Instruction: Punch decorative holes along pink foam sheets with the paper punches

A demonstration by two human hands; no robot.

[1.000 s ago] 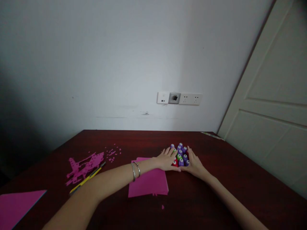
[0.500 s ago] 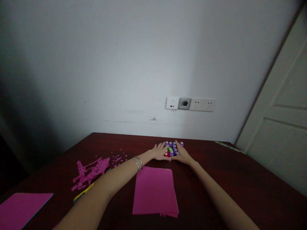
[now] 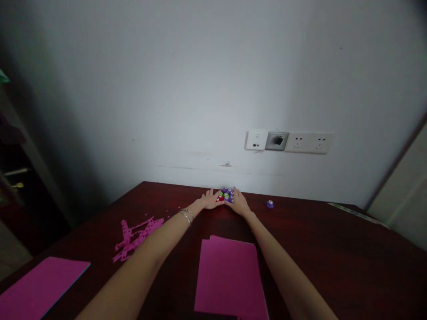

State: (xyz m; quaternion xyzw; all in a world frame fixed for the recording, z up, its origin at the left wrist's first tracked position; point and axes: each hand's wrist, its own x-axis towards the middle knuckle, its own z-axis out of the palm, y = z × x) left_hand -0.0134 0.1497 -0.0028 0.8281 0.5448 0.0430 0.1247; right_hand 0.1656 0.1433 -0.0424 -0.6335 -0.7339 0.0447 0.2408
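Together, the left hand (image 3: 210, 201) and right hand (image 3: 239, 203) cup a cluster of small purple, green and red figures (image 3: 226, 196) between them, at the counter's (image 3: 320, 258) far edge. Both hands are open, fingers pointing away towards the wall (image 3: 200, 98). The figures' white eye-spots face the viewer; their long axes are too small to judge. One stray purple figure (image 3: 270, 204) sits apart, right of the right hand.

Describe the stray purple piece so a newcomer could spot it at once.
On the dark red table, look near the far edge, below the wall sockets. The small purple piece with an eye-like spot sits alone, right of the cluster between left hand and right hand.
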